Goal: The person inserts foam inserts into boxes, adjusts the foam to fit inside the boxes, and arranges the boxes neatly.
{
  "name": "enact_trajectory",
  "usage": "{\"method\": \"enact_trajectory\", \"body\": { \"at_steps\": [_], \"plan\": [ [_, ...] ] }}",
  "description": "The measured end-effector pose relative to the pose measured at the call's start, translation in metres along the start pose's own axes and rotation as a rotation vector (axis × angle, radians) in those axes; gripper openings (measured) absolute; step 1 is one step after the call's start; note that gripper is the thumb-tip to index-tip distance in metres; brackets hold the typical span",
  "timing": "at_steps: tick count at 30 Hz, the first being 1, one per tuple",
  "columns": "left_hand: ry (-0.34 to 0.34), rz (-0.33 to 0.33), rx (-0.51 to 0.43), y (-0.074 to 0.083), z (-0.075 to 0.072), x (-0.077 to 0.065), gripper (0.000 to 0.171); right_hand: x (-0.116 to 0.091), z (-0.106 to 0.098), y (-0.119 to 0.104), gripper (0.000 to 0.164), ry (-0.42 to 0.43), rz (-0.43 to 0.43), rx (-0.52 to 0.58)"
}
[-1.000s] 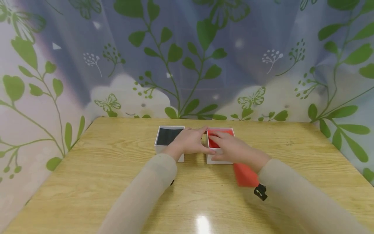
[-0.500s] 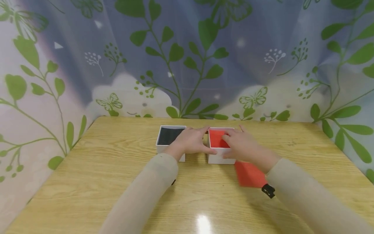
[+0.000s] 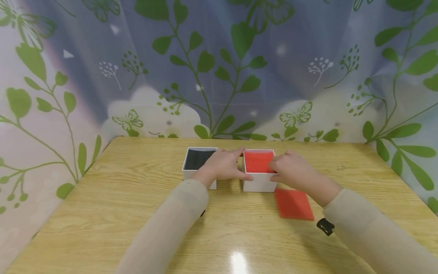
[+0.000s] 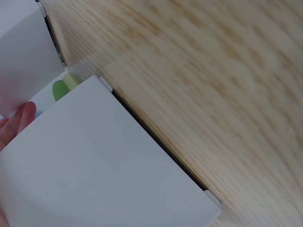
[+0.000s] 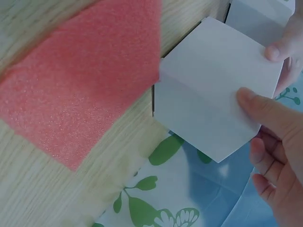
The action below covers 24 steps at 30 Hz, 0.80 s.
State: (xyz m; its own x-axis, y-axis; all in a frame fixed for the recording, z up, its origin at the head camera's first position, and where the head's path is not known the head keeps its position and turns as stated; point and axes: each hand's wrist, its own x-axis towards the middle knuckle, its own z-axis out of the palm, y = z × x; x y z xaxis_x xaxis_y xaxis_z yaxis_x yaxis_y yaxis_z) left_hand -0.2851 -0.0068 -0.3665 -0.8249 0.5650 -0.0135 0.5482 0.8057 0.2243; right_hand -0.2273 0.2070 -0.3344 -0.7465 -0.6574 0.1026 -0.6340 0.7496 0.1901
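Observation:
A white box (image 3: 259, 182) with a red sheet (image 3: 257, 161) inside stands at the middle of the table. My left hand (image 3: 224, 164) grips its left side, thumb at the front corner and a finger at the back corner. At the right rim is my right hand (image 3: 297, 171); its thumb touches the front wall and its fingers curl over the edge, as the right wrist view also shows. Where those fingertips meet the sheet is hidden. A loose red square (image 3: 294, 204) with a felt- or foam-like surface lies flat, just in front of the box's right corner.
Left of the red-filled box stands a second white box (image 3: 187, 174) holding dark sheets (image 3: 196, 160), partly hidden by the left hand. Both stand on a wooden table (image 3: 137, 220). A leaf-patterned curtain (image 3: 219, 68) hangs behind it.
My right hand has moved from the left part of the red sheet to the right rim, uncovering the sheet and the loose red square. The left hand stays at the box.

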Motion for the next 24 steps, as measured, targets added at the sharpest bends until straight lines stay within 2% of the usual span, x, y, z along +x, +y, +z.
{"method": "enact_trajectory", "body": {
  "at_steps": [8,12,17,24],
  "plan": [
    [-0.005,-0.001,-0.009,-0.001,0.001,0.000,0.108,-0.013,0.005,0.007,0.017,0.115,-0.049,0.118],
    [-0.002,-0.007,0.002,-0.002,0.000,0.000,0.108,-0.022,0.007,0.008,0.020,0.170,-0.079,0.157],
    [0.000,0.002,-0.001,-0.001,-0.002,0.000,0.106,-0.031,0.008,0.008,0.030,0.169,-0.059,0.184],
    [0.000,0.001,-0.008,0.001,-0.001,-0.001,0.105,-0.046,0.010,0.011,0.045,0.149,0.020,0.217]
  ]
}}
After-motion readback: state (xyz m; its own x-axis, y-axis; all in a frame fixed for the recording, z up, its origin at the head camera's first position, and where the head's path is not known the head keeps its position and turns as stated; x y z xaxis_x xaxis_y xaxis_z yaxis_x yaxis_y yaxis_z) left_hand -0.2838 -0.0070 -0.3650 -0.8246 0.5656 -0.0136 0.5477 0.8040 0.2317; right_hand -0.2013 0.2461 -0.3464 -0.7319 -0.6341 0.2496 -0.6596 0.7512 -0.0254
